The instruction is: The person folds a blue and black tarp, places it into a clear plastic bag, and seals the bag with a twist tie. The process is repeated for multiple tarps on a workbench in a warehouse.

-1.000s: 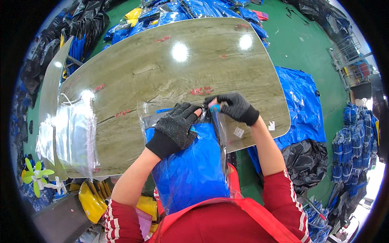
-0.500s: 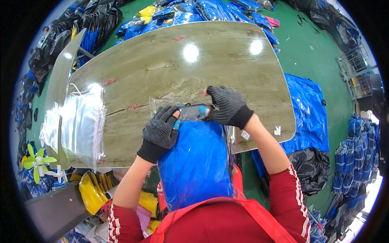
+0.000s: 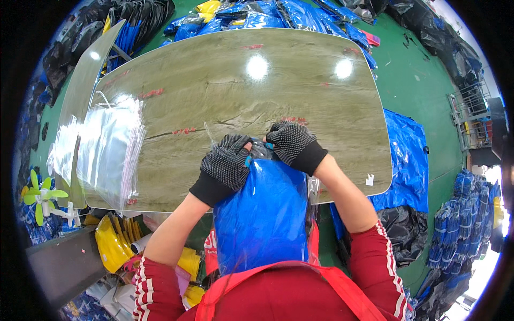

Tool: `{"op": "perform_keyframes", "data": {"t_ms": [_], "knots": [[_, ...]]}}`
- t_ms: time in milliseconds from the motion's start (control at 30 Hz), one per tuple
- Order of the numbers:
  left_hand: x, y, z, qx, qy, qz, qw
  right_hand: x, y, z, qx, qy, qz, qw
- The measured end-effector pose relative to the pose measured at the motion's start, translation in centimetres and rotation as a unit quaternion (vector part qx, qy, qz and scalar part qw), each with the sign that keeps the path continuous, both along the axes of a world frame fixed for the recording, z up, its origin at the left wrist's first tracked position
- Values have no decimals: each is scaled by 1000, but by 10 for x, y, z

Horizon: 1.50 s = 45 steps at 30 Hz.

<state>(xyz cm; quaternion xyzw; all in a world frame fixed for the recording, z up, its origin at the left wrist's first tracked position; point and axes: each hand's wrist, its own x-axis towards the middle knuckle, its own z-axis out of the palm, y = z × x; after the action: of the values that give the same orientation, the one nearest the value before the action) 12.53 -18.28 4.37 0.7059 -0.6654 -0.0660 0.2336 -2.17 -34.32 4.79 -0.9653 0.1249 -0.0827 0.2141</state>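
Note:
A blue folded sheet-like item (image 3: 262,208) in a clear plastic bag rests between my forearms, its upper end at the table's near edge. My left hand (image 3: 227,163), in a black dotted work glove with bare fingertips, is closed on the bag's upper left corner. My right hand (image 3: 293,144), gloved alike, is closed at the upper right. Between them the clear plastic bag's mouth (image 3: 258,150) is bunched, with something dark beneath it. Light blue bits show by the fingertips. Exactly what each pinch holds besides plastic is partly hidden.
A stack of clear plastic bags (image 3: 110,155) lies at the left of the wood-patterned table (image 3: 214,75). A small green-bladed fan (image 3: 43,197) is at the lower left. Blue packs (image 3: 267,16) pile beyond the far edge. Blue sheeting (image 3: 408,155) lies to the right.
My hands have come closer together. The dark flat strip that stretched between them is now bunched and mostly covered. The right hand's fingers have curled in.

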Motion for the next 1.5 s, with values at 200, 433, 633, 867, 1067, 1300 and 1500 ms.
{"op": "perform_keyframes", "data": {"t_ms": [200,433,633,867,1067,1300,1500], "knots": [[3,11,-6,-60,-32,16,998,-13,25,18,25,63,-4,998],[11,36,-14,-97,-69,169,978,28,20,6,61,67,-89,992],[10,36,-14,-85,-86,175,977,81,22,-8,66,41,-86,993],[14,35,-23,-33,-37,175,983,74,34,-19,11,-39,-8,999],[7,36,-33,-74,25,226,971,49,45,-6,58,-15,68,996],[29,36,-12,-88,-157,88,980,34,72,-2,-27,-58,33,997],[39,44,-40,20,53,27,998,23,79,-7,-79,-150,-111,979]]}}
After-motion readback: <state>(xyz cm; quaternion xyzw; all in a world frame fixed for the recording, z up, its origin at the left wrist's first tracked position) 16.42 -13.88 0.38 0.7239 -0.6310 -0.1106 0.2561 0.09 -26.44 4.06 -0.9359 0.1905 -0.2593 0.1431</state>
